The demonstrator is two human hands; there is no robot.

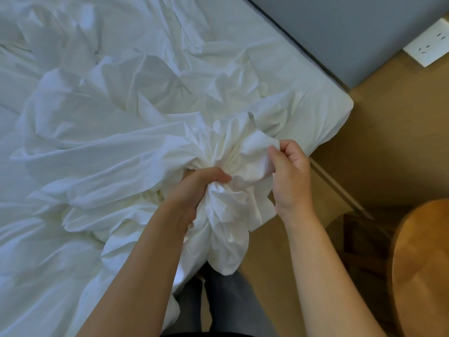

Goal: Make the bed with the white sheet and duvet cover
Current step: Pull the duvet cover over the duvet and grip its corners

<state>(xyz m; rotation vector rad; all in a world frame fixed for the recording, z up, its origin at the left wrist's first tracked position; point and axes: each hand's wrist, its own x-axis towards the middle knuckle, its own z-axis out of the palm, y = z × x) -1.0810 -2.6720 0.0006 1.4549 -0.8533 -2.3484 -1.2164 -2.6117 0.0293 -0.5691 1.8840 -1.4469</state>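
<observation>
A crumpled white duvet cover (116, 132) lies in heaps over the bed, whose mattress corner (335, 110) under a white sheet shows at the upper right. A bunched part of the cover (230, 222) hangs off the bed's near edge. My left hand (199, 190) grips a thick gather of that bunch from the left. My right hand (289, 176) pinches a fold of the same cloth between thumb and fingers, just right of the left hand. I cannot tell sheet from cover in the middle of the bed.
A grey padded headboard (352, 32) runs along the top right. A white socket plate (427, 45) sits on the wall beyond it. A round wooden table (422, 268) stands at the lower right on the tan floor (388, 142). My legs (228, 300) are against the bed.
</observation>
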